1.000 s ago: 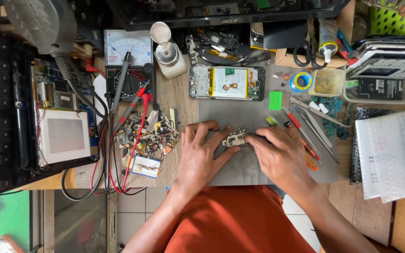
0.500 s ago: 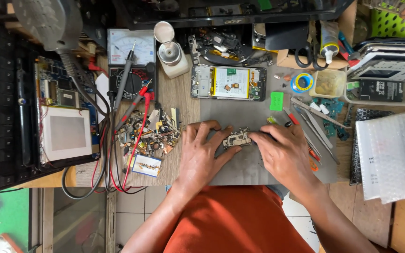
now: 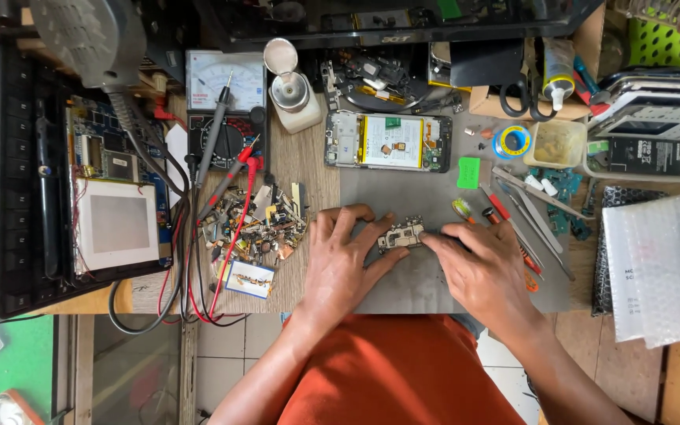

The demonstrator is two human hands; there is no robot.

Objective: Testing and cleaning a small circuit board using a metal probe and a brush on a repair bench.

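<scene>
while both hands stay as one second before, the left hand (image 3: 345, 264) and right hand (image 3: 483, 267) (fingers half curled) pinch the small circuit board (image 3: 400, 234) on the grey mat (image 3: 403, 189); work continues unchanged.

I am seeing only part of the small circuit board (image 3: 401, 234): my left hand (image 3: 345, 264) and right hand (image 3: 485, 271) are covering its edges, and its components are too small to make out. The grey mat (image 3: 403, 189) is disappearing under both hands. The picture's edge is cutting off the bubble wrap (image 3: 663, 267).
</scene>
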